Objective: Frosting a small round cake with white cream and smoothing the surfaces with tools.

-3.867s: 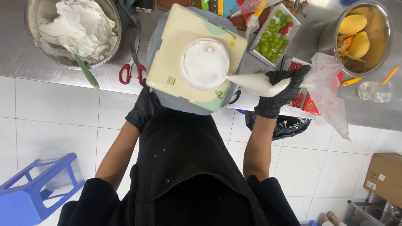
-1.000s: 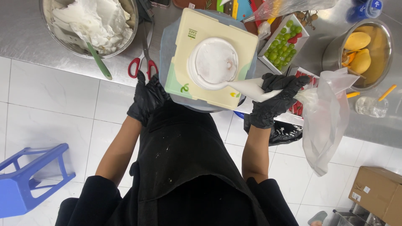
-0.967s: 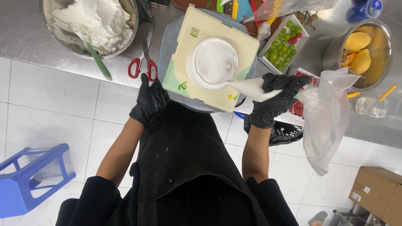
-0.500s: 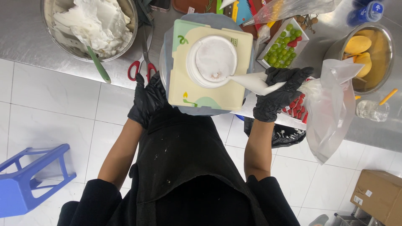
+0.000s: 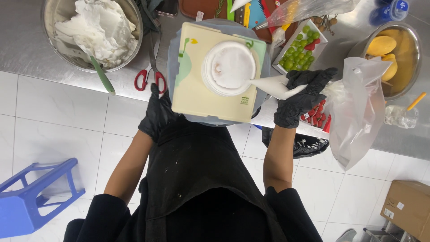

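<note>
— Two hands in black gloves: state each one's condition.
— Right hand: closed around a white piping bag, nozzle end pointing at the side of a small white round cake. Left hand: resting against the near left edge of the turntable; whether it grips cannot be told.
— Location of the cake?
— Centred on a cream square board, which sits on the turntable at the front edge of the steel tabletop.
— Adjacent items?
— Red-handled scissors just left of the turntable; a steel bowl of white cream with a green spatula further left; a tray of green grapes behind the right hand; a steel bowl of mangoes at far right.
</note>
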